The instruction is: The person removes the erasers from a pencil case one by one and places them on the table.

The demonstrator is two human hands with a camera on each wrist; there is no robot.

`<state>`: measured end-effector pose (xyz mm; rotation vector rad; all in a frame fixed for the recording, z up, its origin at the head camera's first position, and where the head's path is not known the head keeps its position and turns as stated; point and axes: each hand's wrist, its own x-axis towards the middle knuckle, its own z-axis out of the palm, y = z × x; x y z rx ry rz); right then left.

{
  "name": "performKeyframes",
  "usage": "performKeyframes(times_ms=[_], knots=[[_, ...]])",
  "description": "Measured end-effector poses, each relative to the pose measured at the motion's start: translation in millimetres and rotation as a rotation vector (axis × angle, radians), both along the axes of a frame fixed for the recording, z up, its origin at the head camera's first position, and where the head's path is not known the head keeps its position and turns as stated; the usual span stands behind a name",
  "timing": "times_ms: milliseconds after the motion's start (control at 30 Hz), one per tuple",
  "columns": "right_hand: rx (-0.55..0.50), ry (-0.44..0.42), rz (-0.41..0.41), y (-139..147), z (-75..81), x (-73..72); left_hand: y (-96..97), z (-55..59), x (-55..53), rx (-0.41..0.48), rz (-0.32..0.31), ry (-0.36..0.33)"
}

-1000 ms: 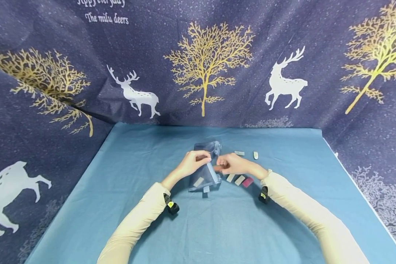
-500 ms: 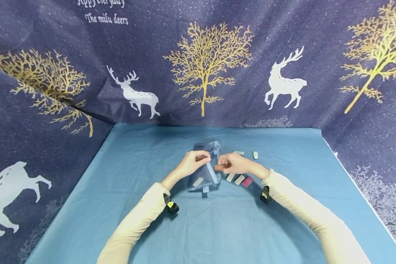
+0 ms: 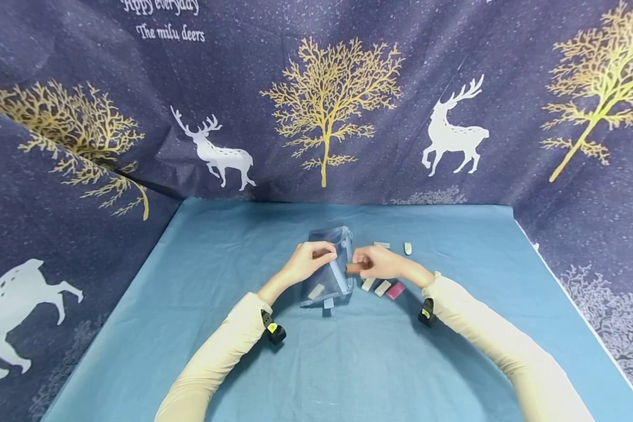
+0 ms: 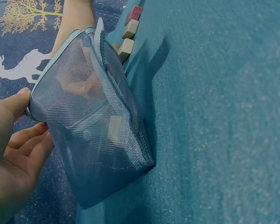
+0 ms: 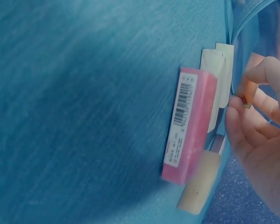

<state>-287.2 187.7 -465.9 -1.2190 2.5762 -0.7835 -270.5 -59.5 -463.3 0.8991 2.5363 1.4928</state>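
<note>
My left hand (image 3: 312, 258) pinches the opening edge of a blue mesh zip pouch (image 4: 88, 144) and lifts it, so the zipped side gapes. Through the mesh, a whitish eraser (image 4: 115, 129) shows inside the pouch. Beside the opening, on its right, my right hand (image 3: 377, 262) holds an orange-brown eraser (image 3: 354, 268) between thumb and fingers. Just below that hand lie a pink eraser (image 5: 189, 126) with a barcode label and two whitish erasers (image 3: 383, 288) on the blue cloth.
Two more pale erasers lie farther back: a flat one (image 3: 381, 245) behind the right hand and a rounded one (image 3: 408, 248) to its right. A white tag (image 3: 329, 303) sticks out at the pouch's near edge. A dark patterned curtain (image 3: 295, 146) hangs behind the table.
My right hand has drawn slightly to the right with the orange-brown eraser, away from the pouch opening. My left hand keeps its grip on the pouch.
</note>
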Motion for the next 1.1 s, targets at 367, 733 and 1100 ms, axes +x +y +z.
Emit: performKeyframes(times_ms=[367,733,1100], knots=[[0.013,0.011,-0.036,6,-1.6,-1.6,1.7,-1.8,1.0,0.000,0.005,0.006],[0.051,0.063,-0.061,12,1.8,0.2,1.2,-2.1,0.6,0.014,0.015,0.027],[0.070,0.040,-0.087,16,2.5,2.6,1.3,-2.9,-0.1,-0.002,-0.007,0.022]])
